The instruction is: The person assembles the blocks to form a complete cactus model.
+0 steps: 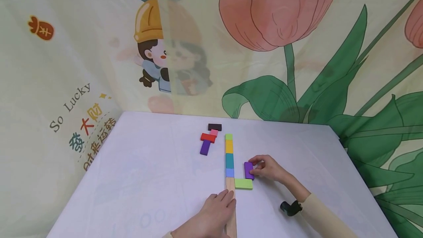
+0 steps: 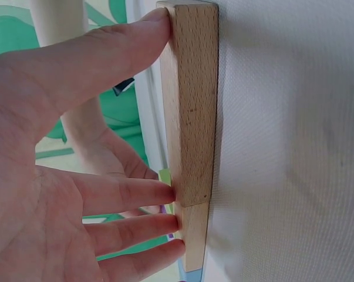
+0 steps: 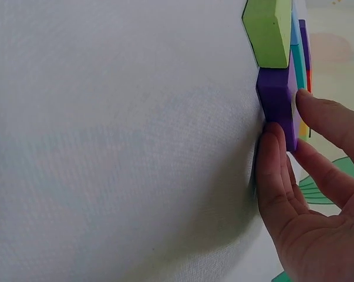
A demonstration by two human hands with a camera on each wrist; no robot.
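My right hand pinches a purple block at its right side and far end. The block's near end meets a light green block, which juts right from a straight row. In the right wrist view, the purple block lies against the green block. My left hand rests on plain wooden blocks in the near part of the row, its fingers straight and thumb stretched along them. Beyond these the row continues with blue, teal, yellow and small green blocks.
Left of the row's far end, a black block, a pink block, a red block and another purple block lie close together. A black device is on my right wrist. A printed cloth hangs behind the white table.
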